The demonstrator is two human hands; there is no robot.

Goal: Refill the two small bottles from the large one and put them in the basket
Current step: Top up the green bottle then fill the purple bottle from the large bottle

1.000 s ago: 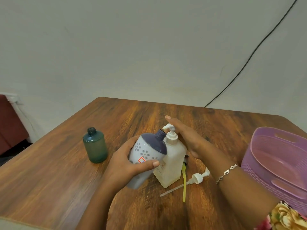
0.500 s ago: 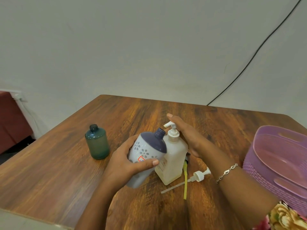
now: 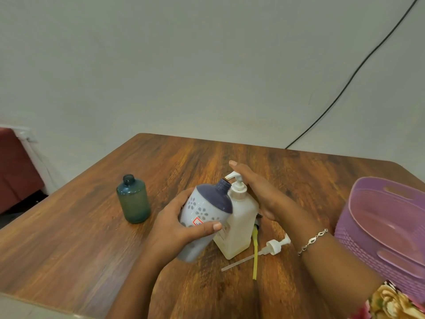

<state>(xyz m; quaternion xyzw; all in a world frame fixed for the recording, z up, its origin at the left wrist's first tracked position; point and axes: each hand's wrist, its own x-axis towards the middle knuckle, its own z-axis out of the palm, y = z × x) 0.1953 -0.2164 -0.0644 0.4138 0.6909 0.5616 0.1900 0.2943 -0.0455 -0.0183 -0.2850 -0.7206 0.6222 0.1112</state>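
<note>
Floral bottle [image 3: 204, 209] held tilted, left hand [image 3: 172, 229] grip wrapped round its body; neck set just under the spout of the large bottle [image 3: 240, 223]. Right hand [image 3: 259, 194] laid over the pump head [image 3: 238, 180], grip spread flat. Green bottle [image 3: 133, 200] stood uncapped on the table [image 3: 69, 238], well left. Basket [image 3: 345, 240] seen at right edge. Loose pump [image 3: 272, 246] lain beside large bottle.

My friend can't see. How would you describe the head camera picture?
A left hand holds a tilted flowery bottle with its neck at the spout of a large pump bottle, while the flat right hand rests on its top. A green bottle stands left, a purple basket right.
</note>
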